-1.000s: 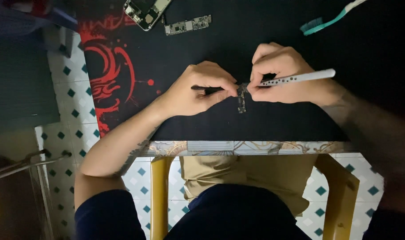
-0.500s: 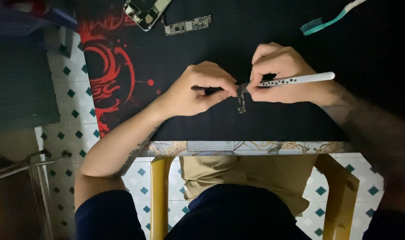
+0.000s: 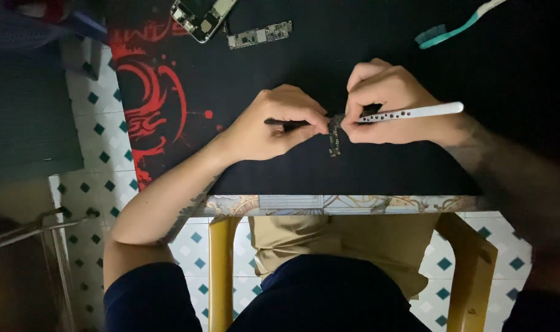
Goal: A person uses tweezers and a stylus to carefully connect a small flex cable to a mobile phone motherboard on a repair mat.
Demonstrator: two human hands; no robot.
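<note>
Both hands' grip (image 3: pixel 336 123) pinching small part (image 3: pixel 334 142); white tool (image 3: pixel 415 112).

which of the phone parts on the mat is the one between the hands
The small dark flex strip, pinched between the left hand and right hand. The opened phone and circuit board lie untouched at the mat's far edge.

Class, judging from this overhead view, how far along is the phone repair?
Done: the opened phone and its circuit board lie apart on the black mat. In hand: the left hand and right hand, with a white tool, work a small flex part. Left: everything remains unassembled.
</note>
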